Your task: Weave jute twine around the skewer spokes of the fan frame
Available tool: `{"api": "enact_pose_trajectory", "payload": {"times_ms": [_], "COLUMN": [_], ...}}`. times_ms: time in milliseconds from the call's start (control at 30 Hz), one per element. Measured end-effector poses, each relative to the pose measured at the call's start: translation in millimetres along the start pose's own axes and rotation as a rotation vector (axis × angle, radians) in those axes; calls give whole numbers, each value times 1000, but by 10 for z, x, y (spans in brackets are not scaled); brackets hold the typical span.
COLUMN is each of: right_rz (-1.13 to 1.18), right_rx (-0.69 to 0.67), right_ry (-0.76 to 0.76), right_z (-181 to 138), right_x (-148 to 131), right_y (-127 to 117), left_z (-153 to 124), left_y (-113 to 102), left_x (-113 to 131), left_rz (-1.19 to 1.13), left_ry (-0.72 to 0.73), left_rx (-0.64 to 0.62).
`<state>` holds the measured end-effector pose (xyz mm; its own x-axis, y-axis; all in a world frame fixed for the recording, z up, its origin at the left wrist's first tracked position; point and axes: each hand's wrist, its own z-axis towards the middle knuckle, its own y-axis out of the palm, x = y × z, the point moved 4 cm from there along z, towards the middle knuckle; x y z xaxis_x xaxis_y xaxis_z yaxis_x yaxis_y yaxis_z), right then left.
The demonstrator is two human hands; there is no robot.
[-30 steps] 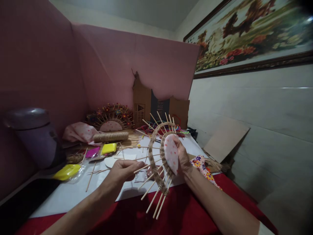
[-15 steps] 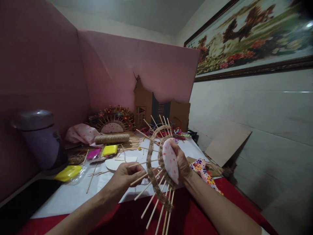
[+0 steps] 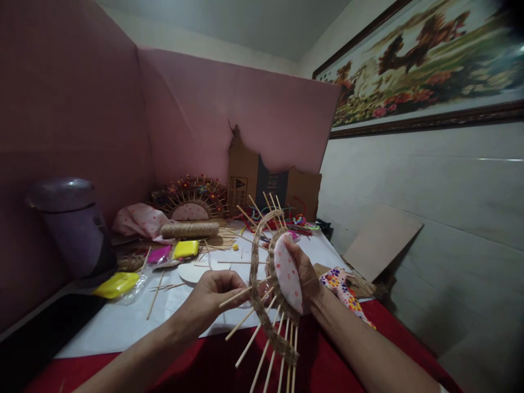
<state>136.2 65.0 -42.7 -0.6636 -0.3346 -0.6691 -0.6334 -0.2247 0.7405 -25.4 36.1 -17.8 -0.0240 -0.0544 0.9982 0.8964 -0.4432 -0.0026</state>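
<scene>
My right hand [image 3: 305, 275] grips a half-round craft piece [image 3: 286, 273], a pink dotted fabric pad edged in twine. Several wooden sticks [image 3: 254, 341] fan out from it, joined by an outer arc of woven twine [image 3: 258, 295]. The piece is held upright on edge above the table. My left hand [image 3: 213, 297] is closed, its fingers pinching one of the sticks [image 3: 235, 296] at the left side of the fan.
On the white sheet [image 3: 123, 322] lie loose sticks, a twine spool [image 3: 190, 229], yellow packets [image 3: 117, 284], a pink packet and pink cloth. A finished beaded fan [image 3: 190, 199] leans at the back by cardboard boxes [image 3: 270, 183]. A purple jar [image 3: 69, 224] stands left. Flowered fabric [image 3: 346, 292] lies right.
The craft piece has turned in my right hand, so its lower sticks swing down toward me. My left hand stays on a stick at the left side.
</scene>
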Motion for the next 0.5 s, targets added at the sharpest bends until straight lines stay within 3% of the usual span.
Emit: {"api": "enact_pose_trajectory", "payload": {"times_ms": [233, 500], "right_rz": [-2, 3], "right_rx": [-99, -106], "right_ry": [19, 71], "right_z": [-3, -36], "right_x": [11, 31], "right_y": [34, 61], "left_z": [-23, -190], "left_y": [30, 108], "left_x": [-43, 195], "left_rz": [-21, 620], "left_ry": [61, 545], "left_rx": [-126, -90]}}
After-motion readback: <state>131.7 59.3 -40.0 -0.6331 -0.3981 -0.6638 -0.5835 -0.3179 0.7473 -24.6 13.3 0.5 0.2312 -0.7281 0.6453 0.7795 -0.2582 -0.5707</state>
